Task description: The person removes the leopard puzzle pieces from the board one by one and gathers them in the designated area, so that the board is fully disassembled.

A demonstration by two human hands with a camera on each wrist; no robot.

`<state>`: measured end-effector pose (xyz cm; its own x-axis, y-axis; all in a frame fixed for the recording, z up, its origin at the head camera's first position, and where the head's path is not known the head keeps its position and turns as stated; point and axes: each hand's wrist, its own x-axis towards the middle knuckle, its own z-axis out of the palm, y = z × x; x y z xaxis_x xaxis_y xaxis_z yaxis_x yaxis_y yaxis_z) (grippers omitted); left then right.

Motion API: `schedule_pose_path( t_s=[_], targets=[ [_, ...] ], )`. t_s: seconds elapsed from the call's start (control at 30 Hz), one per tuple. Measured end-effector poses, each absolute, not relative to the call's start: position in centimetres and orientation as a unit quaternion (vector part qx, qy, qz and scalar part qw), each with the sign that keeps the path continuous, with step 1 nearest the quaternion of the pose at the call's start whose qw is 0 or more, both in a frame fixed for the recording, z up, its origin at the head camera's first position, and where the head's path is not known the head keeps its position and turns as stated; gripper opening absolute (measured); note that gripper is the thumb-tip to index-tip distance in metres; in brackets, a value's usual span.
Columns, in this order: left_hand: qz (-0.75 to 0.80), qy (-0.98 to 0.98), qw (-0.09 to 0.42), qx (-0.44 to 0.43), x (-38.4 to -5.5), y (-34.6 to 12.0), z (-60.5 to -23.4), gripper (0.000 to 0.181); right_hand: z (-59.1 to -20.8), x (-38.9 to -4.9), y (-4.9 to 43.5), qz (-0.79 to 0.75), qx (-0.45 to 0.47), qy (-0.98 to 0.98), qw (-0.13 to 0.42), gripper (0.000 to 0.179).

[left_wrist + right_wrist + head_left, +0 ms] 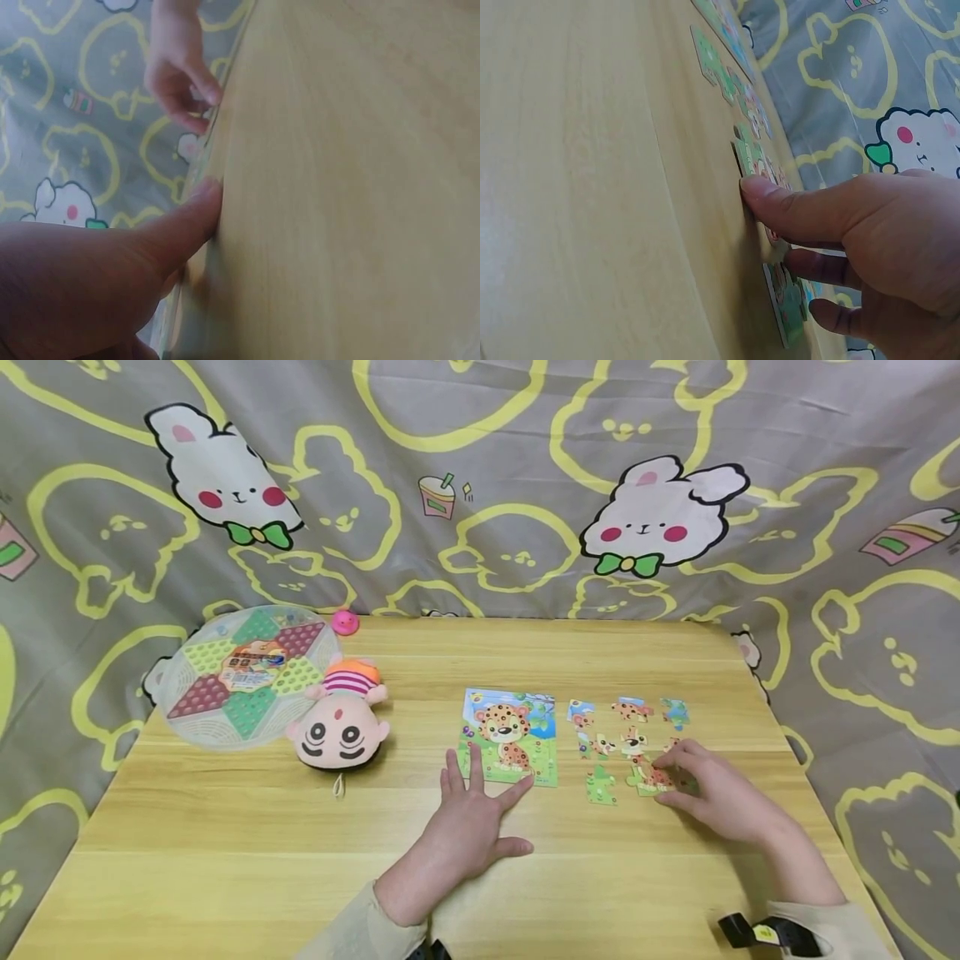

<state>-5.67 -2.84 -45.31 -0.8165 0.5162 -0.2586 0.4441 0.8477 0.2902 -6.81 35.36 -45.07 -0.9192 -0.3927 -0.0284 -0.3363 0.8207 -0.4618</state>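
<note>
My right hand pinches a green and orange jigsaw piece between thumb and fingers, low over the table. In the right wrist view the thumb presses that piece's near edge, and another jigsaw piece lies beneath the other fingers. Several loose pieces sit in rough rows, including a leopard-face piece and a plain green piece. My left hand is spread, its fingertips over the lower edge of a leopard picture board. In the left wrist view its thumb is stretched out.
A plush doll lies face up on the left, against a round Chinese checkers board in clear plastic. A small pink toy stands by the table's back edge. Behind hangs a grey patterned curtain.
</note>
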Motion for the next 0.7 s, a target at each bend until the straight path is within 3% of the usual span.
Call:
schedule_pose_path(
  t_s=[0.4,0.7],
  targets=[
    [0.112,0.947,0.158,0.255,-5.79,-2.74,-45.54,0.087,-44.71,-6.96,35.35,-0.251,-0.196,0.945,0.078,0.036],
    [0.138,0.944,0.145,0.260,-5.89,-3.12,-45.62,0.094,-44.26,-7.47,34.51,-0.285,-0.202,0.937,0.013,0.043]
  ],
)
